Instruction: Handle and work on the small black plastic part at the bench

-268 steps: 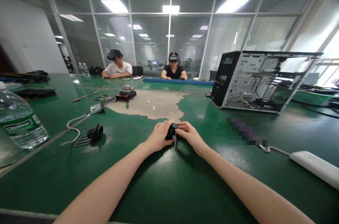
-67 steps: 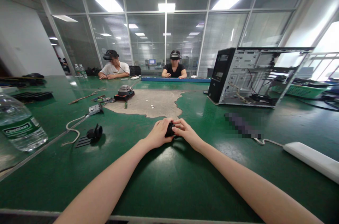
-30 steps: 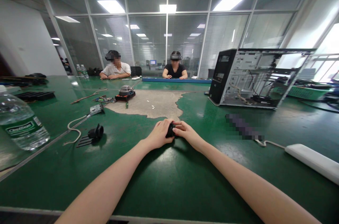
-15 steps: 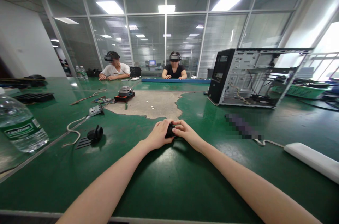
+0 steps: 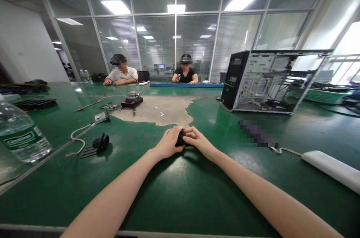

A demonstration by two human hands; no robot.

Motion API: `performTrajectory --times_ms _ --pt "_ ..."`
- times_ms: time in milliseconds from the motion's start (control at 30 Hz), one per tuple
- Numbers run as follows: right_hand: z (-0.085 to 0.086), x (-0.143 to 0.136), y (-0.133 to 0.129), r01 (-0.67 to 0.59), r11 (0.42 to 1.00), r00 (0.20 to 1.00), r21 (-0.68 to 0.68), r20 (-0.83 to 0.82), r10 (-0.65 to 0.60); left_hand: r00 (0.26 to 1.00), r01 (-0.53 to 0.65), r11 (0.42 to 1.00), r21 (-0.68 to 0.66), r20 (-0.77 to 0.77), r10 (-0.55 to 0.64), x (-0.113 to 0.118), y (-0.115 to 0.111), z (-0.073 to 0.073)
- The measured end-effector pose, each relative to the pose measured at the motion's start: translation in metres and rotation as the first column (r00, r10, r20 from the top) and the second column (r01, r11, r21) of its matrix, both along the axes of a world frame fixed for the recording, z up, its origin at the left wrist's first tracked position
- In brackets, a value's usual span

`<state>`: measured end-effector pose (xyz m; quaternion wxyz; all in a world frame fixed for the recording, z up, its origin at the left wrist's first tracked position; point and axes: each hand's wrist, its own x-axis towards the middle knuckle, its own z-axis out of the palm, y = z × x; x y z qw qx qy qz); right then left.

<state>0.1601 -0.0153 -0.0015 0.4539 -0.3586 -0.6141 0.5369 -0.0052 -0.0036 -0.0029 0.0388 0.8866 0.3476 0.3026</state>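
Note:
A small black rounded part [image 5: 180,138] is held between my two hands just above or on the green table [image 5: 174,200], near the worn patch. My left hand [image 5: 169,142] wraps around it from the left, fingers over the top and thumb below. From the right, the fingertips and thumb of my right hand [image 5: 197,139] pinch its other side. The fingers cover most of the part, so its exact kind cannot be made out. To the left lies a black plastic piece [image 5: 100,142] with a round flared end and flat slats.
An open computer case [image 5: 239,80] stands at right. A white power strip [image 5: 332,168] lies at right front, a water bottle [image 5: 24,136] at left. Behind my hands are a heat sink with fan [image 5: 132,99] and a cabled metal part [image 5: 101,117]. Two people sit across the table.
My hands and the black part stay in nearly the same place. Across the table, the person in black has raised one hand.

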Motion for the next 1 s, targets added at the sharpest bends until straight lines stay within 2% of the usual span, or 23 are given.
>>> performTrajectory --times_ms 133,333,667,900,1000 --pt "-0.0036 0.0008 0.0032 0.037 0.999 0.998 0.001 0.045 -0.037 1.0 0.002 1.0 -0.004 0.006 -0.002 -0.0006 0.001 -0.0005" --pt "-0.0005 0.0037 0.0012 -0.053 0.998 0.998 0.029 0.017 0.053 1.0 0.003 1.0 -0.008 0.008 -0.003 -0.0009 0.0011 -0.0009" --pt "-0.0019 -0.0007 0.0017 0.04 0.999 0.999 -0.016 0.011 -0.04 1.0 0.003 1.0 -0.013 0.013 -0.003 -0.0008 0.0011 -0.0012" --pt "0.0006 0.0004 -0.0013 -0.02 1.0 1.0 0.024 0.015 0.02 1.0 0.0 1.0 -0.018 0.002 0.0 -0.0012 0.0007 -0.0017" --pt "0.0024 -0.0005 -0.0029 -0.004 0.999 1.0 0.035 -0.007 0.005 1.0 -0.003 1.0 -0.009 0.001 0.003 -0.0008 0.0026 -0.0035"
